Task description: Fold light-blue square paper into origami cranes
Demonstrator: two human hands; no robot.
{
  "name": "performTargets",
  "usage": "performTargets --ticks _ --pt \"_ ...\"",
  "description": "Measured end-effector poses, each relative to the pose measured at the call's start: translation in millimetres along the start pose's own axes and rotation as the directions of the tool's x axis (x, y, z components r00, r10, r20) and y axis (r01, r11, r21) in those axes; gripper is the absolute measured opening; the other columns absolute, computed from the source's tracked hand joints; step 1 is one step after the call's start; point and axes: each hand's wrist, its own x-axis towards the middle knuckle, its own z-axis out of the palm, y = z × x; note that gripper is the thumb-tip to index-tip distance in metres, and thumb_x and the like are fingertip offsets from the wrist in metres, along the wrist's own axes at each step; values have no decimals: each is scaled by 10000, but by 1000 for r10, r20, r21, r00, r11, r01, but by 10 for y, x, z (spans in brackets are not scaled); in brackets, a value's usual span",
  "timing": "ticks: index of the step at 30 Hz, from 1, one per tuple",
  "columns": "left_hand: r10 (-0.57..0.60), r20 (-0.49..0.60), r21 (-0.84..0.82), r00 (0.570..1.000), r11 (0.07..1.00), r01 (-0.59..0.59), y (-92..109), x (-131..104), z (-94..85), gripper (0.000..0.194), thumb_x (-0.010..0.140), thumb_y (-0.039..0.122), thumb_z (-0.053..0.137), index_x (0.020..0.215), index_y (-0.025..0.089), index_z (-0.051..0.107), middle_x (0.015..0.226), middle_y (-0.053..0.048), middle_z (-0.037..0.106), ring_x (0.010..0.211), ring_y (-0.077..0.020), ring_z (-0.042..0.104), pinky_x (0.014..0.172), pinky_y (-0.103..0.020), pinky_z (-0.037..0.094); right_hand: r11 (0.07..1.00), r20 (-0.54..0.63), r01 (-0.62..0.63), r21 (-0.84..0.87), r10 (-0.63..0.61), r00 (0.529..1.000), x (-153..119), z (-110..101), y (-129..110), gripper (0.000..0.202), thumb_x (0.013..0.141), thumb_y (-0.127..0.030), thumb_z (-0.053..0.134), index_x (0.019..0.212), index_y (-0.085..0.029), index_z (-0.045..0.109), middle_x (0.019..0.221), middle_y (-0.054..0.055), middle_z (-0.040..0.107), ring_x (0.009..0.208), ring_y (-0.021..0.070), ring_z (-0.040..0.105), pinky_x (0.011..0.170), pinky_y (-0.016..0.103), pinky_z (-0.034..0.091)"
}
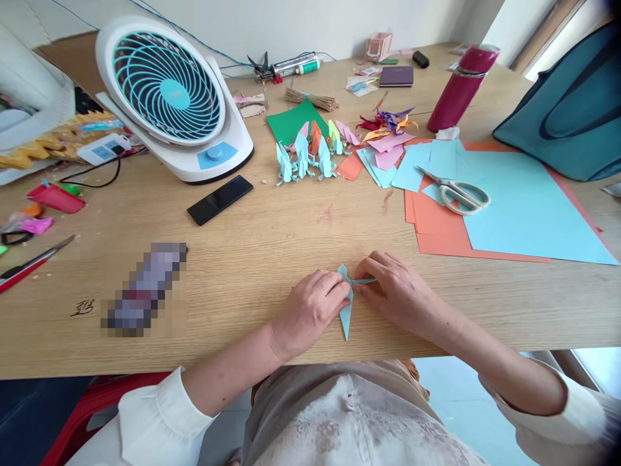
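A small light-blue folded paper piece (346, 318) lies at the table's front edge, between my two hands. Its long point faces me, and a thin strip sticks out to the right. My left hand (314, 303) is closed on the left side of the piece, fingers bent over it. On the other side, my right hand (395, 285) pinches the thin strip between thumb and fingers. The fingertips cover part of the folds. Farther back stand several folded paper figures (303, 155), light blue ones in front.
A fan (169, 94) stands at the back left, with a black phone (220, 200) before it. Scissors (460, 194) lie on blue sheets (528, 207) at the right. Behind are a magenta bottle (458, 97) and a teal bag (572, 110). A blurred object (145, 290) lies left.
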Motion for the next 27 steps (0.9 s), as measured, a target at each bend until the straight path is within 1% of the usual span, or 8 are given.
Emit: performTargets --ticks 4,7,11,16,21,24,26,27 --pt "86 -8 110 996 990 -84 24 -88 30 249 981 181 514 1198 108 612 1131 -103 681 1051 -222 621 947 -362 539 999 17 -3 48 2 1000 -18 -16 5 86 900 -104 582 897 -190 583 904 49 608 851 208 580 746 323 442" --pt "83 68 139 994 986 -92 54 -144 35 358 973 226 543 1295 70 560 1295 -134 637 1186 -245 587 1033 -369 504 998 5 -3 59 3 1000 -40 -17 13 97 903 -97 556 900 -187 592 913 53 607 848 204 583 738 315 446" --pt "2 174 148 985 989 -28 117 -211 25 477 944 286 597 1368 84 513 1440 -131 549 1308 -295 512 1072 -425 467 998 -6 -30 47 30 1000 -59 3 -5 78 913 -122 556 907 -185 601 909 56 617 839 202 591 725 307 444" --pt "-94 244 127 965 990 65 191 -316 19 655 947 364 583 1502 113 344 1599 -119 326 1473 -338 288 1169 -515 318 992 14 -127 -13 127 992 -30 31 -88 62 915 -206 594 856 -184 593 863 58 633 817 205 593 728 312 434" --pt "-142 307 70 941 989 127 222 -348 -35 684 961 347 554 1544 168 244 1633 -103 240 1519 -355 135 1186 -600 209 981 70 -196 -3 196 978 17 12 -160 122 927 -283 582 853 -191 612 847 44 655 783 195 593 681 302 397" --pt "-147 257 -51 955 985 165 212 -364 -61 593 964 290 543 1500 182 314 1617 -110 289 1523 -339 132 1192 -585 216 963 96 -254 95 245 965 29 -6 -168 130 900 -309 613 831 -200 622 816 15 661 736 175 583 636 287 374" --pt "-186 136 -186 973 960 210 184 -376 -75 443 972 257 524 1397 196 417 1582 -120 363 1501 -303 235 1180 -540 278 933 110 -289 214 271 956 32 -17 -167 127 879 -307 627 804 -205 627 776 -8 658 714 162 576 623 278 373" --pt "-247 44 -258 968 933 250 163 -374 -83 368 971 252 527 1330 203 460 1544 -128 421 1463 -285 324 1155 -510 331 910 113 -293 293 271 956 34 -23 -169 123 874 -304 627 799 -206 629 765 -16 655 712 156 575 626 273 381"
